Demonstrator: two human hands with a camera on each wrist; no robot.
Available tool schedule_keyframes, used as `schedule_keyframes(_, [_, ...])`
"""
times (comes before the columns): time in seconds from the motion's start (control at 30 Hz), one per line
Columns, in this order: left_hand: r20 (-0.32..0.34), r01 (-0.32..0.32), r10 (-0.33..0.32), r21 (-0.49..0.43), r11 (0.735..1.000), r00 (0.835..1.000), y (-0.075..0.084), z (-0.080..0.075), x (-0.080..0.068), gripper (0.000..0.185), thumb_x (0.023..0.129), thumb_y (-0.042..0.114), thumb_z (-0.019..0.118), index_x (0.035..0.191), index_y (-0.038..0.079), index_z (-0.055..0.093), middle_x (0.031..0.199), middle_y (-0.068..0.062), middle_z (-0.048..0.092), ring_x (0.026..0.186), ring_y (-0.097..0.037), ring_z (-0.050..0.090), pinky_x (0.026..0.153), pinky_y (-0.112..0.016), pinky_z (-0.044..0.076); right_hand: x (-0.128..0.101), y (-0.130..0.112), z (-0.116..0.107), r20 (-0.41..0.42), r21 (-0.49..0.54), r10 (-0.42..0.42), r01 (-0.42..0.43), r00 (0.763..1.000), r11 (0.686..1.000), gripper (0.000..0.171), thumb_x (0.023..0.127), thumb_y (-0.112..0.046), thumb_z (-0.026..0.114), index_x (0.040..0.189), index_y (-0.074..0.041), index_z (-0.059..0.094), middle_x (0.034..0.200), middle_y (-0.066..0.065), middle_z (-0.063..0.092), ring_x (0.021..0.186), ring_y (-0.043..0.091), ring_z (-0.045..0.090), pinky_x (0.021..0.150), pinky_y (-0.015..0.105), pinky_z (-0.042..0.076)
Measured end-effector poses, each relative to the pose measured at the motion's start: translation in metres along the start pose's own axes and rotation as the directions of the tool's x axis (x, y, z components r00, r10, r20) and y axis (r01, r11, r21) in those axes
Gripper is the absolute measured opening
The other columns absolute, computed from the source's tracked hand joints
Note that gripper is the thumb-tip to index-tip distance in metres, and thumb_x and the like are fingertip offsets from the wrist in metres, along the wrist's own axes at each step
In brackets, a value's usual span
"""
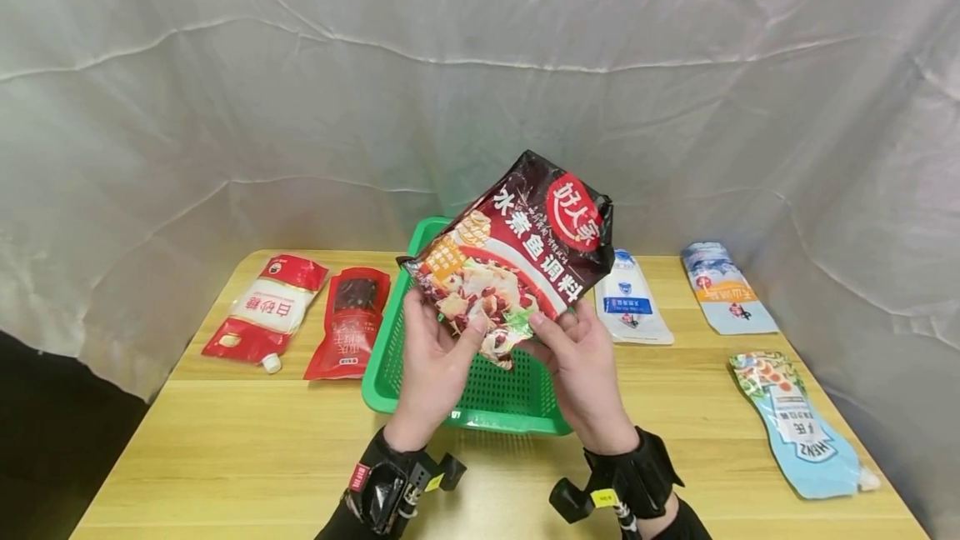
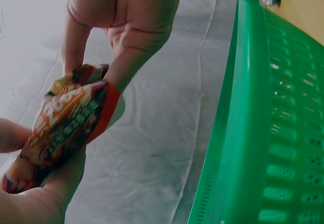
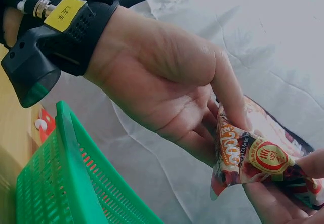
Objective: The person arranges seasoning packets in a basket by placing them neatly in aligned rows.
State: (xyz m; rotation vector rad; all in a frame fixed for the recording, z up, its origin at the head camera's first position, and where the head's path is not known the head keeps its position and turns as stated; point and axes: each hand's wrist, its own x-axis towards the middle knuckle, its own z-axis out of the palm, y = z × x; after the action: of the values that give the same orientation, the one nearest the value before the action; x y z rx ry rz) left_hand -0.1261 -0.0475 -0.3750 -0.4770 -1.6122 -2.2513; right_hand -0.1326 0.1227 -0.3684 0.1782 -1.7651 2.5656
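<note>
A dark red and black seasoning packet (image 1: 517, 248) with a picture of a fish dish is held tilted above a green plastic basket (image 1: 495, 419). My left hand (image 1: 435, 365) grips its lower left edge, thumb on the front and fingers behind. At the lower right edge my right hand (image 1: 577, 365) pinches it the same way. The wrist views show the packet's folded bottom end (image 2: 66, 128) between both hands. Much of the basket's inside is hidden by the packet and hands.
Left of the basket lie a red and white sugar pouch (image 1: 273, 307) with a white cap and a red pouch (image 1: 351, 323). On the right are a white and blue pouch (image 1: 633, 302), a blue and orange pouch (image 1: 727, 288) and a light blue Heinz pouch (image 1: 802, 432). A grey curtain (image 1: 480, 90) encloses the table.
</note>
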Motion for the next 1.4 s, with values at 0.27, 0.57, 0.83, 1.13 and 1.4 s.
schedule_keyframes(0.27, [0.011,-0.011,0.011,0.05,0.999,1.0,0.001,-0.011,0.003,0.07,0.095,-0.008,0.064,0.153,-0.003,0.024,0.147,-0.026,0.044,0.131,-0.031,0.055,0.104,-0.034,0.053,0.001,-0.008,-0.007,0.005,-0.036,-0.047,0.047,0.999,0.998,0.061,0.101,0.004,0.06,0.156,-0.009,0.035,0.135,0.009,0.065,0.115,0.022,0.07,0.086,0.034,0.062])
schedule_keyframes(0.57, [-0.035,0.064,-0.061,0.114,0.991,0.998,0.009,-0.027,0.01,0.069,0.095,-0.006,0.067,0.154,0.0,0.033,0.145,-0.022,0.044,0.12,-0.024,0.06,0.096,-0.028,0.056,0.006,-0.018,-0.02,0.055,-0.124,-0.091,0.098,0.994,0.988,0.065,0.1,0.007,0.06,0.157,-0.007,0.032,0.136,0.012,0.063,0.114,0.023,0.07,0.086,0.038,0.062])
schedule_keyframes(0.83, [0.073,0.149,-0.184,0.34,0.929,0.98,0.014,-0.041,0.011,0.05,0.095,0.006,0.075,0.141,0.005,0.056,0.126,-0.017,0.063,0.103,-0.024,0.065,0.081,-0.028,0.059,0.007,-0.026,-0.029,0.093,-0.247,-0.112,0.131,0.989,0.96,0.063,0.098,0.008,0.063,0.153,-0.006,0.035,0.13,0.007,0.068,0.103,0.019,0.074,0.08,0.034,0.063])
schedule_keyframes(1.13, [0.098,0.177,-0.235,0.402,0.898,0.967,0.016,-0.043,0.011,0.06,0.096,0.013,0.076,0.149,0.01,0.047,0.131,-0.014,0.065,0.113,-0.027,0.066,0.088,-0.031,0.059,0.007,-0.025,-0.033,0.207,-0.367,-0.067,0.141,0.976,0.92,0.063,0.097,0.008,0.064,0.152,-0.01,0.04,0.129,0.014,0.069,0.093,0.02,0.075,0.071,0.031,0.062])
schedule_keyframes(1.4, [0.091,0.171,-0.223,0.393,0.903,0.971,0.017,-0.041,0.012,0.057,0.099,0.01,0.071,0.15,0.013,0.045,0.135,-0.012,0.064,0.112,-0.027,0.07,0.086,-0.035,0.061,0.009,-0.021,-0.033,0.238,-0.419,0.001,0.101,0.971,0.903,0.06,0.094,0.01,0.065,0.147,-0.005,0.042,0.132,0.026,0.065,0.097,0.022,0.076,0.081,0.036,0.063])
